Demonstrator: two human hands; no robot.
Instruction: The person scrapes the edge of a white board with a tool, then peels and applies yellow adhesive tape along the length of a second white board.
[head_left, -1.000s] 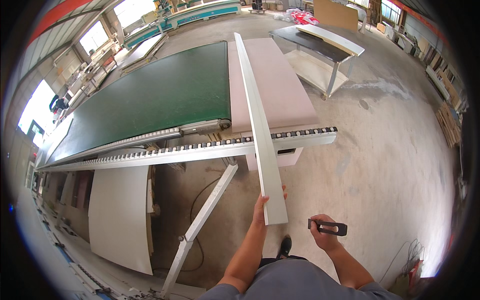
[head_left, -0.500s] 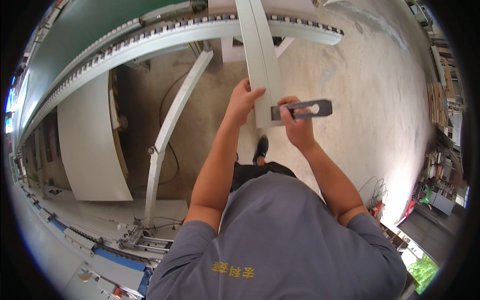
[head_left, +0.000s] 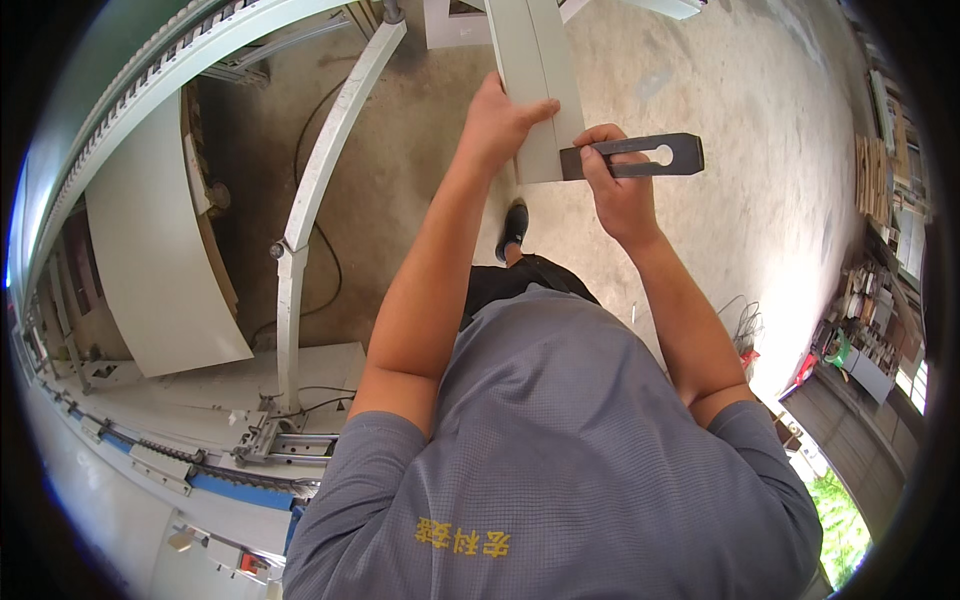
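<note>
A long pale-grey board [head_left: 545, 90] stretches away from me, with a thin line running down its length. My left hand [head_left: 503, 118] grips its left edge, thumb lying across the top face and fingers hidden underneath. In my right hand [head_left: 618, 180] is a dark metal plane blade [head_left: 687, 153] with a long slot ending in a round hole. Thumb and fingers are closed round its middle. The blade's left end meets the board's right edge near the near corner; whether it presses on the board I cannot tell.
At the left stands a machine frame with a roller-lined rail [head_left: 150, 95] and a white angled leg [head_left: 335, 150]. A large pale panel [head_left: 150, 250] leans beneath it. A dark cable [head_left: 300, 160] lies on the concrete floor [head_left: 720, 230]. Stacked boards [head_left: 872, 195] line the right side.
The board, both hands and the plane blade sit higher in the picture. The rail and the leaning panel have also shifted up and left. The blade remains at the board's right edge.
</note>
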